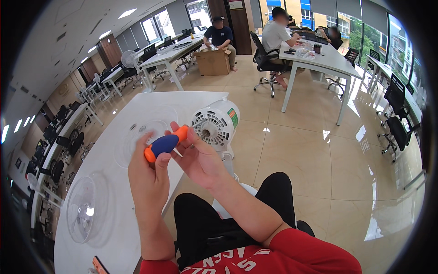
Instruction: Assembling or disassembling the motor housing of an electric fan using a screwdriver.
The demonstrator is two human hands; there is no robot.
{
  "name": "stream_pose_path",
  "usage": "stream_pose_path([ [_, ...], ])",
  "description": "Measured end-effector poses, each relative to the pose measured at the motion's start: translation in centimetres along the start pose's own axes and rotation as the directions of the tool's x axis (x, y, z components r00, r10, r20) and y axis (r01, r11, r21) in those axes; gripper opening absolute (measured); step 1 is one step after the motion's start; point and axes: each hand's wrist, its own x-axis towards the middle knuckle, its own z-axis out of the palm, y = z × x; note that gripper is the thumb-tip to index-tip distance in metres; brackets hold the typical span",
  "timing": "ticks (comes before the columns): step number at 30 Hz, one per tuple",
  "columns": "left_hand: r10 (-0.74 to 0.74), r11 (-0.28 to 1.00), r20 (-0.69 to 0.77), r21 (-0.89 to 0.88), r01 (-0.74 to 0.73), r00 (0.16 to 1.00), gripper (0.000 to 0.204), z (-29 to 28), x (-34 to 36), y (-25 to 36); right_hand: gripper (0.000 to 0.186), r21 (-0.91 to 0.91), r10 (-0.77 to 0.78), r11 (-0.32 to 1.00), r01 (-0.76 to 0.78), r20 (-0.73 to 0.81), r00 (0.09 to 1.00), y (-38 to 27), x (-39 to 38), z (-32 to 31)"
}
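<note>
A screwdriver [165, 145] with a blue and orange handle is held up between my two hands, above the table's right edge. My left hand [149, 166] is closed round the rear end of the handle, thumb along its side. The fingers of my right hand [197, 157] are curled at the front orange end, palm turned up. Just beyond the right hand stands a white fan motor housing [214, 125] with slotted vents and a green label. A thin shaft seems to run from the handle toward it; whether its tip touches the housing I cannot tell.
On the white table [118, 228] lie a clear fan blade [83, 212] and a round wire guard [122, 145]. An orange phone-like object [98, 265] is at the near edge. Farther off, one person sits by a cardboard box [212, 63], others at a white desk [328, 64].
</note>
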Motion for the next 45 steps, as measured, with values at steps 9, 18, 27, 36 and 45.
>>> stream_pose_path([
  [9,-0.012,0.995,0.138,-0.093,0.025,0.99,0.036,-0.7,-0.9,0.7,0.032,-0.057,0.063,0.996,-0.063,-0.009,0.998,0.4,-0.8,-0.5],
  [18,0.209,0.961,0.262,0.125,-0.248,0.942,0.036,-1.4,-0.1,-0.1,0.035,-0.008,-0.017,1.0,0.018,0.081,0.997,2.0,-0.2,-2.3],
  [27,0.199,0.924,0.391,0.231,-0.306,0.898,0.041,-3.0,1.3,1.2,0.037,0.03,-0.06,0.998,0.055,0.246,0.967,2.6,0.4,-2.5],
  [36,0.206,0.958,0.323,0.125,-0.258,0.924,0.068,-6.2,0.6,-2.8,0.033,-0.114,-0.014,0.993,0.025,0.094,0.995,4.6,0.9,-1.3],
  [45,-0.45,0.868,0.078,0.272,0.416,0.889,0.045,-19.9,-10.9,-19.9,0.033,-0.469,0.409,0.799,-0.377,-0.036,0.912,16.6,2.1,-3.5],
])
